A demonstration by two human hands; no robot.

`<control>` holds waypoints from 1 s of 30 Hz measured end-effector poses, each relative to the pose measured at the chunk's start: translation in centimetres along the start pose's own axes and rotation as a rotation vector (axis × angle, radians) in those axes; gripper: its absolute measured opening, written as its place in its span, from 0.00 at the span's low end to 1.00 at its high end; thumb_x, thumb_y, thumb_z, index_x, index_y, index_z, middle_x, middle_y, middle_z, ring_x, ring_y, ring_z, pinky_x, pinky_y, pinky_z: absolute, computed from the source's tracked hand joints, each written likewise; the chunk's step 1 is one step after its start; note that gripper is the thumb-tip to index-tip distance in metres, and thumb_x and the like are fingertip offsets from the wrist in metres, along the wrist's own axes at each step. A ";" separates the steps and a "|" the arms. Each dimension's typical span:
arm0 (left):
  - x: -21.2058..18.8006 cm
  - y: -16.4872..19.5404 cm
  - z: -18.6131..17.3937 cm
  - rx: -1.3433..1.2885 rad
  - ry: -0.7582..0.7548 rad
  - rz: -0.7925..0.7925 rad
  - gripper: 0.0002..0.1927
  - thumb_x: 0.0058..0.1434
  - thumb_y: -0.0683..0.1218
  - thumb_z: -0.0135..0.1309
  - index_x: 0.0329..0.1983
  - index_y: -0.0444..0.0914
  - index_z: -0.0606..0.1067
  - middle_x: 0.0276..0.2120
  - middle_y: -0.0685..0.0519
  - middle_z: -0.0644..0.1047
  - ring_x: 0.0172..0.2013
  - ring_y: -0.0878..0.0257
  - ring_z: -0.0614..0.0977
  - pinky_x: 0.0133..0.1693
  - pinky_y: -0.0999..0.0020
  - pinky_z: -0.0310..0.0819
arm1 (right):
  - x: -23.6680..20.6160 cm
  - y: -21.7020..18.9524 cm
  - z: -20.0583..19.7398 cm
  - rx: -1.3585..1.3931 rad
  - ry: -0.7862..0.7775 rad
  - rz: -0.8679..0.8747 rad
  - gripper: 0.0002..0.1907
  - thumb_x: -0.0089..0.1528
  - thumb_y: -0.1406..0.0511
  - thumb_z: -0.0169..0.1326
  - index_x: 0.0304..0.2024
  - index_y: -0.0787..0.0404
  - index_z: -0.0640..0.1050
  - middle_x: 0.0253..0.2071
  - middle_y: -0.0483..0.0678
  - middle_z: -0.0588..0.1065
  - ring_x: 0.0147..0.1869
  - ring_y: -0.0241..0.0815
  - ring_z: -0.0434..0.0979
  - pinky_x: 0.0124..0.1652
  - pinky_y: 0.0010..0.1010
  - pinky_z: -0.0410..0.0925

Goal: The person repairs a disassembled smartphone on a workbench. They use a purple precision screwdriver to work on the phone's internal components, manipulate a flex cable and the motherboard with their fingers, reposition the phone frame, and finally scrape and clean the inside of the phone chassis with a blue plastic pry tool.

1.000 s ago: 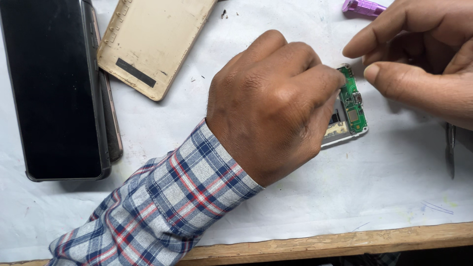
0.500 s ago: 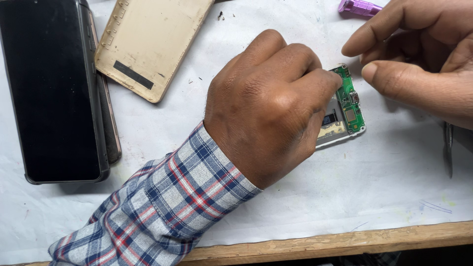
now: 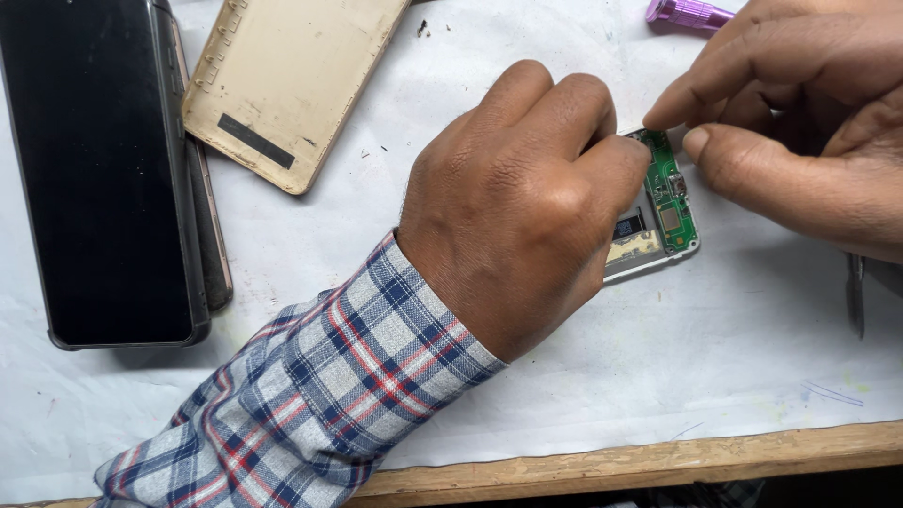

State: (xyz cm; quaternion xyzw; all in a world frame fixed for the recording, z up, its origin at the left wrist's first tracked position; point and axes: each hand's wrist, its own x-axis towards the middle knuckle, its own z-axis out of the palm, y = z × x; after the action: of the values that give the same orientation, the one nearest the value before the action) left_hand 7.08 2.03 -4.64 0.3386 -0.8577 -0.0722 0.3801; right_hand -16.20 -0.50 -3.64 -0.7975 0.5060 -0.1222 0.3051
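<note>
**Opened phone pinned under a fist**

Head view: left hand (image 3: pixel 527 207) lay clenched over the opened phone (image 3: pixel 658 212) on white paper (image 3: pixel 734 348). Right hand (image 3: pixel 800 122) pinched at its green board (image 3: pixel 670 183). Judged light, thin, fragile; best gripped by frame edges.

A phone repair workshop is showing here: an opened phone (image 3: pixel 658 221) baring its green circuit board (image 3: pixel 673 193), a detached back cover (image 3: pixel 287 80) and dark handsets (image 3: pixel 103 169) are lying on a paper-covered desk (image 3: pixel 752 357).

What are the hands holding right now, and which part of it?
The left hand presses down on the opened phone, covering most of it. The right hand pinches at the top of its green circuit board; whether it truly grips cannot be told.
</note>
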 end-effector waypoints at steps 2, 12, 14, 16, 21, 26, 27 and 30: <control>0.0 0.0 -0.1 0.009 -0.011 -0.006 0.04 0.54 0.35 0.65 0.31 0.32 0.80 0.30 0.49 0.74 0.34 0.59 0.74 0.30 0.64 0.73 | 0.0 -0.2 0.1 -0.003 0.012 -0.017 0.08 0.61 0.74 0.53 0.42 0.68 0.81 0.31 0.53 0.76 0.32 0.40 0.81 0.31 0.28 0.75; 0.1 0.0 0.0 0.028 -0.019 -0.007 0.04 0.54 0.34 0.64 0.30 0.31 0.79 0.30 0.48 0.73 0.34 0.59 0.75 0.30 0.64 0.74 | 0.1 -0.6 0.0 -0.199 0.055 -0.115 0.09 0.56 0.76 0.56 0.38 0.68 0.83 0.31 0.54 0.77 0.31 0.40 0.79 0.28 0.27 0.75; 0.0 -0.1 0.1 0.025 -0.019 -0.005 0.04 0.54 0.34 0.64 0.29 0.31 0.79 0.30 0.47 0.73 0.34 0.59 0.75 0.30 0.64 0.74 | 0.1 -0.8 0.2 -0.170 0.067 -0.123 0.10 0.56 0.75 0.56 0.41 0.68 0.81 0.31 0.54 0.77 0.31 0.38 0.80 0.30 0.26 0.75; 0.0 -0.2 0.0 0.026 -0.022 -0.007 0.04 0.53 0.34 0.64 0.30 0.32 0.79 0.31 0.47 0.74 0.34 0.59 0.75 0.30 0.64 0.74 | 0.0 -1.1 0.3 -0.032 0.082 -0.113 0.10 0.60 0.73 0.55 0.44 0.69 0.78 0.31 0.53 0.76 0.33 0.37 0.81 0.33 0.25 0.76; -0.1 -0.1 0.1 0.025 -0.027 -0.012 0.04 0.53 0.34 0.64 0.30 0.31 0.79 0.31 0.47 0.74 0.34 0.59 0.74 0.30 0.63 0.74 | 0.4 -0.8 0.5 -0.001 0.060 0.111 0.12 0.65 0.68 0.60 0.47 0.70 0.77 0.28 0.54 0.77 0.28 0.39 0.81 0.25 0.27 0.74; -0.1 -0.1 0.1 0.019 -0.021 -0.013 0.05 0.53 0.34 0.64 0.32 0.30 0.80 0.32 0.47 0.74 0.35 0.58 0.75 0.30 0.64 0.74 | 0.6 -0.4 0.7 -0.006 0.061 0.119 0.10 0.64 0.68 0.61 0.44 0.69 0.78 0.28 0.54 0.78 0.30 0.38 0.81 0.28 0.25 0.76; -0.1 -0.1 0.1 0.020 -0.018 -0.013 0.05 0.53 0.33 0.63 0.33 0.30 0.80 0.31 0.47 0.74 0.34 0.58 0.75 0.30 0.64 0.74 | 0.6 -0.4 0.7 -0.020 0.061 0.114 0.10 0.64 0.68 0.61 0.44 0.69 0.78 0.28 0.54 0.78 0.30 0.38 0.81 0.27 0.24 0.76; -0.2 -0.1 0.1 0.022 -0.013 -0.013 0.06 0.54 0.33 0.63 0.35 0.30 0.80 0.31 0.47 0.74 0.34 0.59 0.74 0.30 0.65 0.73 | 0.6 -0.5 0.8 -0.041 0.058 0.103 0.09 0.63 0.69 0.61 0.43 0.69 0.78 0.27 0.53 0.78 0.29 0.38 0.81 0.26 0.24 0.75</control>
State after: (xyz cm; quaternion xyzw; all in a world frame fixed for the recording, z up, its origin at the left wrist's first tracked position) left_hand 7.14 2.02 -4.85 0.3478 -0.8587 -0.0673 0.3704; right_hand -15.14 -0.60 -4.06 -0.7725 0.5576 -0.1188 0.2796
